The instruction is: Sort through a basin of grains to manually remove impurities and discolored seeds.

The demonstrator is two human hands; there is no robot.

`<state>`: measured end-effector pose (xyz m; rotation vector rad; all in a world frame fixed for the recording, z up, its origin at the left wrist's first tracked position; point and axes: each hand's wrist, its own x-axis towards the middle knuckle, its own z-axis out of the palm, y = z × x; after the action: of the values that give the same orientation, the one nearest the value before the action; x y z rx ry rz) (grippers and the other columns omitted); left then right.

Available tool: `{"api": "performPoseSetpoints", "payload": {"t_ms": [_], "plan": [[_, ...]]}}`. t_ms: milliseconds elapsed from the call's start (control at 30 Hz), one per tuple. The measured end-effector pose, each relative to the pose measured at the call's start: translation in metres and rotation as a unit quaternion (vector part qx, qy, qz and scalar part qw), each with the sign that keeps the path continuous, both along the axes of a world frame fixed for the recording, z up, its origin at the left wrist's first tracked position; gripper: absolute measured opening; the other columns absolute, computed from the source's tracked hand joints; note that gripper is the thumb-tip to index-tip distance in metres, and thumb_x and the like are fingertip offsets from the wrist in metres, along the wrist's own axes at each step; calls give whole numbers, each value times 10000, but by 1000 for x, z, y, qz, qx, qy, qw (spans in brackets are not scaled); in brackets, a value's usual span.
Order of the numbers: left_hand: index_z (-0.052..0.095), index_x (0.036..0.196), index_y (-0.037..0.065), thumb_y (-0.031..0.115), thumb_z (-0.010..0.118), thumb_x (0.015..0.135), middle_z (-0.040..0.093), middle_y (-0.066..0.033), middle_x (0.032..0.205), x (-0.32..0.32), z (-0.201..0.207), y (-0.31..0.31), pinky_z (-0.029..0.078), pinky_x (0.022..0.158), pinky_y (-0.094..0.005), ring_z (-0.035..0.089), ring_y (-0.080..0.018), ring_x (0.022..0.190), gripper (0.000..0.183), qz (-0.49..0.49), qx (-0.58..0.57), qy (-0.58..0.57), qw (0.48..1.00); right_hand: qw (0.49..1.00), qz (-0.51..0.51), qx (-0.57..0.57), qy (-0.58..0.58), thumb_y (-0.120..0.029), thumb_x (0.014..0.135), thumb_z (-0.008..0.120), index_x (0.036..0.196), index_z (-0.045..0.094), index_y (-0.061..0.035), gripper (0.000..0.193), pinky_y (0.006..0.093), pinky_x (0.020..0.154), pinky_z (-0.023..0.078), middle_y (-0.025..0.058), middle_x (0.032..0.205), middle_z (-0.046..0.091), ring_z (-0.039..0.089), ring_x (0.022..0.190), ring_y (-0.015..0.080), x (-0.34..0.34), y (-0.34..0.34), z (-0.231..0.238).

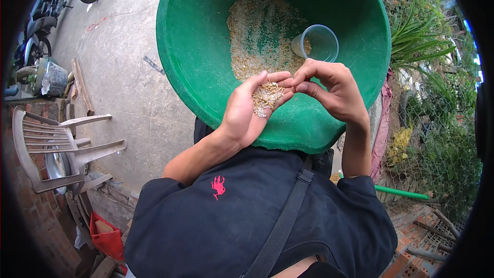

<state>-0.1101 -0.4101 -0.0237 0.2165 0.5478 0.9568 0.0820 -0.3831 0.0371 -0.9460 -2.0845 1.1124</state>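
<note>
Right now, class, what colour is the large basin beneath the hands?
The basin is green, seen best in the head view.

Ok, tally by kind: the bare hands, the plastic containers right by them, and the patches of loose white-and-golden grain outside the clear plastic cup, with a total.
Bare hands: 2 (left hand, right hand)
Plastic containers: 2 (large round green plastic tub, small clear plastic cup)
Grain patches: 2 (white-and-golden heap on the left palm, thin spread in the tub)
Total: 6
</note>
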Motion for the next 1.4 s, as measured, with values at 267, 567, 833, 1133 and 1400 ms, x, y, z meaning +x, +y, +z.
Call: {"api": "performPoseSetpoints", "payload": {"t_ms": [267, 567, 833, 1133, 1400], "plan": [[483, 1287, -152, 236, 295, 1058, 607, -267, 1217, -5, 2, 1, 460, 1083, -406, 592, -357, 1188, 488, -12, -5, -21, 1000, 966, -66, -182, 173, -17, 918, 670, 975, 654, 35, 79, 240, 792, 504, 56, 926, 629, 636, 866, 125, 11, 1, 3], [499, 1260, -146, 232, 318, 1058, 619, -258, 1181, -5, -1, 2, 460, 1084, -419, 591, -364, 1185, 465, -6, -12, -27, 1000, 960, -110, -195, 170, -87, 946, 667, 1041, 674, 21, 143, 247, 830, 511, 67, 943, 697, 659, 916, 118, 19, 5, 0], [514, 1241, -139, 232, 339, 1056, 628, -250, 1165, -5, -1, 2, 459, 1083, -422, 597, -362, 1176, 450, -4, -9, -21, 1000, 967, -110, -185, 137, -129, 934, 657, 993, 660, -4, 138, 202, 689, 444, -7, 855, 626, 570, 763, 54, 25, 5, 12], [519, 1237, -137, 233, 343, 1053, 631, -242, 1161, 3, 1, 2, 463, 1077, -422, 599, -362, 1171, 449, 3, -11, -18, 1000, 970, -238, 19, -39, -65, 948, 617, 1039, 613, 10, 118, 261, 662, 473, 43, 860, 651, 602, 792, 87, 29, 20, -7], [519, 1252, -134, 237, 326, 1054, 625, -226, 1188, 4, 1, 2, 454, 1085, -421, 591, -331, 1189, 463, 4, 3, -3, 1000, 944, -262, 149, -134, 19, 821, 672, 983, 621, -27, 177, 299, 716, 508, 87, 925, 645, 634, 843, 208, 14, 13, -3]]}}
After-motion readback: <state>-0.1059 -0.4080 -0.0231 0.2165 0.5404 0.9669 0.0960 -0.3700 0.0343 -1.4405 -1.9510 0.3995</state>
